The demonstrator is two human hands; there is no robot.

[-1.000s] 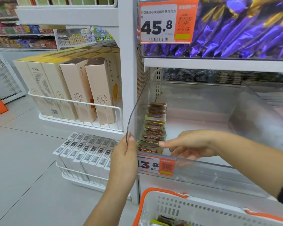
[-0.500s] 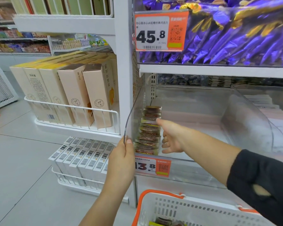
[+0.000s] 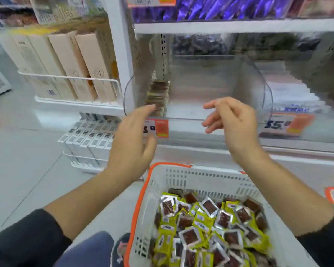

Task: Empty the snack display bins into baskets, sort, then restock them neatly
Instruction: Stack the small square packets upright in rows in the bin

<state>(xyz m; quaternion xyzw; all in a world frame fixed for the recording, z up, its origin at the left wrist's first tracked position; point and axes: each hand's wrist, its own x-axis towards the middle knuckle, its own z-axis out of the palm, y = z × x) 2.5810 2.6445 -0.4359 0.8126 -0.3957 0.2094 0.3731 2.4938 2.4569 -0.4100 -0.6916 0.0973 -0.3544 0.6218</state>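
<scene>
A clear plastic display bin [image 3: 206, 89] sits on the shelf ahead, with one neat row of brown snack packets [image 3: 158, 97] standing along its left wall. Below it, a white basket with an orange rim [image 3: 181, 178] holds several loose yellow-green and brown snack packets [image 3: 206, 222]. My left hand [image 3: 133, 139] hovers in front of the bin's left corner, fingers straight, holding nothing. My right hand [image 3: 229, 120] hangs in front of the bin's front edge with loosely bent fingers, also empty. The view is motion-blurred.
An orange price tag [image 3: 158, 129] is on the bin's front. Tall beige boxes [image 3: 75, 64] fill a wire shelf to the left, white boxes [image 3: 89, 139] below. Purple bags [image 3: 220, 8] fill the bin above. Another clear bin [image 3: 297, 97] is to the right.
My left hand let go of the bin's left wall, and my right hand drew back out of the bin. The view tilted down, bringing the basket's packets into sight.
</scene>
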